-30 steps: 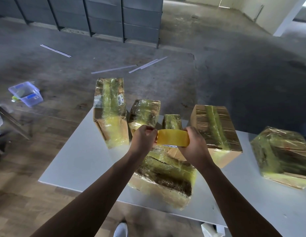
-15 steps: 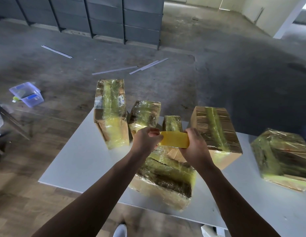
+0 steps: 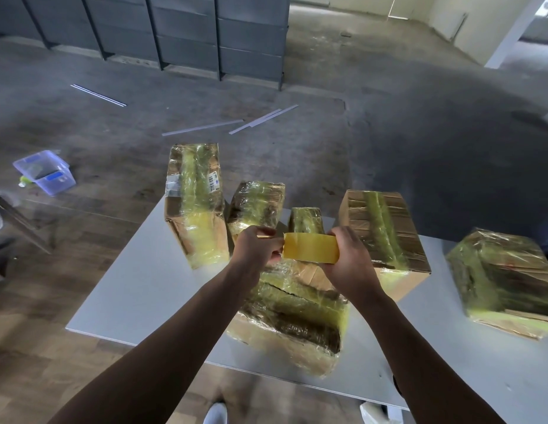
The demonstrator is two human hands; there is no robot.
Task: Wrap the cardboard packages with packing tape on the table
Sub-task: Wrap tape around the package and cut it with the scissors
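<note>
A yellow roll of packing tape (image 3: 311,248) hangs above the table, gripped at its right side by my right hand (image 3: 347,261). My left hand (image 3: 255,250) pinches the tape's loose end at the roll's left edge. Directly below lies a cardboard package (image 3: 292,319) wound in glossy yellowish tape. Several more taped packages stand behind it: a tall one (image 3: 194,203) at the left, a smaller one (image 3: 256,206), a narrow one (image 3: 306,220), a brown box (image 3: 384,231) and one at the far right (image 3: 508,283).
The white table (image 3: 135,289) has its near edge running across the lower view, with wooden floor beyond it on the left. A clear plastic box (image 3: 46,171) and several thin white strips (image 3: 202,127) lie on the floor. Grey cabinets (image 3: 187,35) line the back.
My left hand has shifted along the roll's left edge and now pinches a short lifted end of tape. The roll has tilted slightly. The packages have not moved.
</note>
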